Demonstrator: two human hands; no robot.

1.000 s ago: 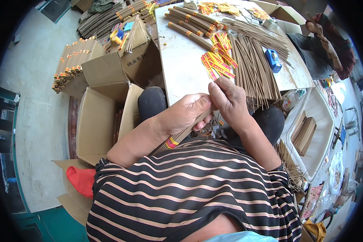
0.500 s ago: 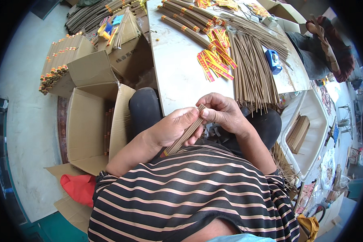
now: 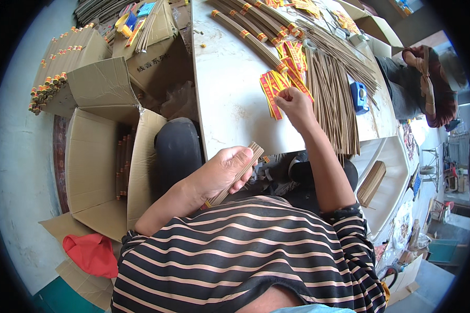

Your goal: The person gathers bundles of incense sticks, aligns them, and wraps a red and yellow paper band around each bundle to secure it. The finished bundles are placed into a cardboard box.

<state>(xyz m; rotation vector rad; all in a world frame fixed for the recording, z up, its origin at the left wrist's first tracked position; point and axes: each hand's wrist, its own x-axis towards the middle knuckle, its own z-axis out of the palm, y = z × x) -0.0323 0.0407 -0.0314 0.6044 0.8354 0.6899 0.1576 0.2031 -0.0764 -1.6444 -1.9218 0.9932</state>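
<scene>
My left hand [image 3: 230, 168] is wrapped round a bundle of brown incense sticks [image 3: 255, 151], held aslant in front of my striped top. A bit of red and yellow shows at the bundle's lower end. Out over the white table, my right hand [image 3: 297, 108] pinches at the edge of a pile of red and yellow paper labels [image 3: 270, 86]; its fingertips partly hide the label between them. Just right of that hand lies a broad spread of loose incense sticks [image 3: 331, 99]. Finished bundles with paper bands [image 3: 245, 34] lie farther back on the table [image 3: 222, 112].
An open cardboard box [image 3: 96, 156] with bundles inside stands at my left, a red cloth [image 3: 91, 254] beside it. Banded bundles [image 3: 62, 62] are stacked beyond. A blue device [image 3: 359, 97] sits on the table's right. A white tub [image 3: 391, 193] holds sticks [image 3: 372, 182]. Another person [image 3: 428, 83] is at far right.
My right hand has left the bundle and reached forward to the paper labels. My left hand keeps its hold on the incense sticks, slightly lower. The view has shifted a little.
</scene>
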